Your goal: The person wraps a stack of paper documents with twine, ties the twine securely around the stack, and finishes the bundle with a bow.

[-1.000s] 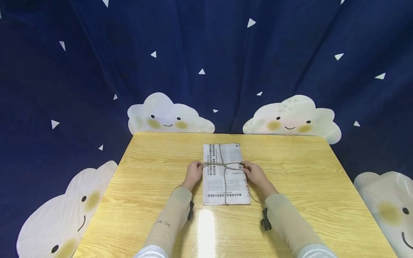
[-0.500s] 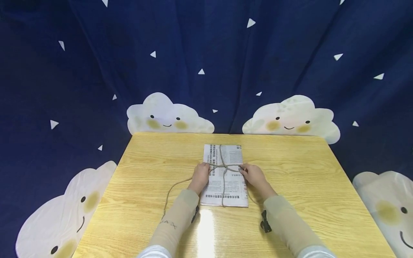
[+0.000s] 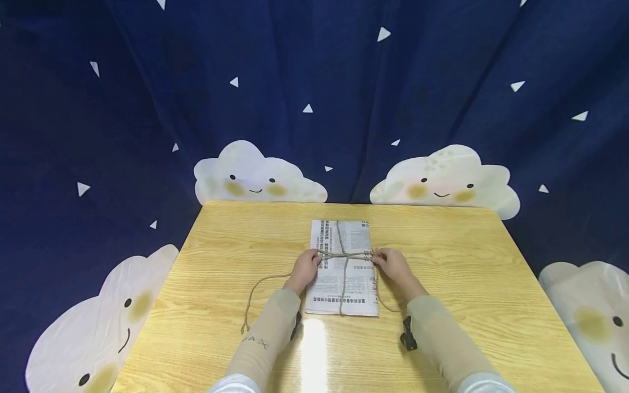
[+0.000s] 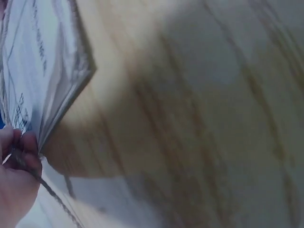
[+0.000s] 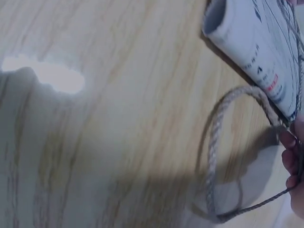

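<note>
A folded newspaper (image 3: 326, 289) lies flat, with brown twine (image 3: 346, 255) crossing over its middle lengthwise and sideways. My left hand (image 3: 303, 268) pinches the twine at the newspaper's left side. On the opposite side, my right hand (image 3: 395, 266) pinches the other twine strands at the right edge. In the left wrist view, the twine (image 4: 57, 195) runs out of the curled fingers of the left hand (image 4: 19, 190). A loop of twine (image 5: 213, 147) hangs from the right hand (image 5: 295, 164) in the right wrist view, beside the newspaper's folded edge (image 5: 251, 47).
The wooden table (image 3: 236, 234) stretches around the newspaper. A loose twine tail (image 3: 251, 297) curves over the table left of the left forearm. Behind stands a dark blue curtain (image 3: 275, 65) with cloud faces. Light glares on the table near the front.
My left hand has shifted right, in over the newspaper's left edge, and its twine tail now shows on the table. My right hand has then drawn slightly outward to the right.
</note>
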A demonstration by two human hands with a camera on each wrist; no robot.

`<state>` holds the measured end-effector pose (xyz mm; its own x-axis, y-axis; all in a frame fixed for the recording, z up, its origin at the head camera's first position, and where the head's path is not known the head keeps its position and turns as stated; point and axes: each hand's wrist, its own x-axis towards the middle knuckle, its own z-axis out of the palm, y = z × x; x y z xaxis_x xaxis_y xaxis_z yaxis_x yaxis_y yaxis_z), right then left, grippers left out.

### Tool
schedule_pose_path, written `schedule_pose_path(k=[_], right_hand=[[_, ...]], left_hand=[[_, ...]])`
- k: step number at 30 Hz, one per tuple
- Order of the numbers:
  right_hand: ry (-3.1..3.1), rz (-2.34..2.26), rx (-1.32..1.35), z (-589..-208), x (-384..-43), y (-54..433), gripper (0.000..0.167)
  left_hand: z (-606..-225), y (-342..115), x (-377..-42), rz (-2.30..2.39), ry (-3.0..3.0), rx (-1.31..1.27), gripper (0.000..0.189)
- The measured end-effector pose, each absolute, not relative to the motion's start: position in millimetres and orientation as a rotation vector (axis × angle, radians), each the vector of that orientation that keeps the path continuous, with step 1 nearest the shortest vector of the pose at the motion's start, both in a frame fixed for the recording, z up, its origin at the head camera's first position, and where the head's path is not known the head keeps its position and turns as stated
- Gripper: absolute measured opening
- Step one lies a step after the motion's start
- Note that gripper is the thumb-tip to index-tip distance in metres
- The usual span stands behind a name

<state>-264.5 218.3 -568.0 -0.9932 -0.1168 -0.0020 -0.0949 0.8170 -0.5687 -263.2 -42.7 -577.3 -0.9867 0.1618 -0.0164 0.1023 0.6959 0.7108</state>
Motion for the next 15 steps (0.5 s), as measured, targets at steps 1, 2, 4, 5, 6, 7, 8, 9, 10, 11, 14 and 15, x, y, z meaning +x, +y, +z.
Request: schedule_pose_path(k=[1, 2, 4, 5, 6, 7, 8, 9, 10, 11, 14, 15], right_hand=[[2.96, -0.936, -0.175, -568.2, -264.9, 219.9, 0.016], [2.959, -0.944, -0.177, -568.3, -265.5, 221.1, 0.016], [2.955, -0.964, -0.179, -568.1, -266.4, 223.1, 0.017], [2.951, -0.976, -0.175, -567.7, -266.8, 223.8, 0.017], [2.946, -0.984, -0.17, -567.4, -267.1, 224.1, 0.017], [2.942, -0.993, -0.159, -567.3, -267.3, 224.4, 0.017], [2.934, -1.003, -0.149, -567.5, -267.2, 224.6, 0.017], [2.927, -1.012, -0.14, -567.8, -266.9, 224.9, 0.018], [2.923, -1.014, -0.134, -568.5, -266.5, 225.2, 0.018], [2.918, -1.012, -0.125, -569.2, -265.8, 225.2, 0.018], [2.902, -1.015, -0.103, -571.6, -263.5, 225.0, 0.018], [2.899, -1.016, -0.094, -572.2, -262.9, 224.6, 0.018]], left_hand=[[-576.8, -43.1, -263.4, 1.216, 2.804, 0.177, 0.018], [-576.0, -43.4, -263.4, 1.245, 2.792, 0.135, 0.018], [-575.0, -44.2, -263.9, 1.263, 2.774, 0.068, 0.018], [-574.2, -44.6, -264.0, 1.27, 2.771, 0.05, 0.018], [-573.6, -44.8, -264.1, 1.273, 2.76, 0.026, 0.018], [-573.1, -45.0, -264.2, 1.283, 2.75, 0.002, 0.017], [-572.7, -45.2, -264.1, 1.293, 2.745, -0.017, 0.016], [-572.5, -45.4, -264.1, 1.305, 2.737, -0.037, 0.016], [-571.9, -45.7, -263.9, 1.32, 2.73, -0.056, 0.015], [-571.6, -45.8, -263.6, 1.33, 2.725, -0.076, 0.015], [-571.4, -46.6, -262.3, 1.35, 2.725, -0.111, 0.017], [-571.2, -46.9, -261.6, 1.36, 2.728, -0.109, 0.018]])
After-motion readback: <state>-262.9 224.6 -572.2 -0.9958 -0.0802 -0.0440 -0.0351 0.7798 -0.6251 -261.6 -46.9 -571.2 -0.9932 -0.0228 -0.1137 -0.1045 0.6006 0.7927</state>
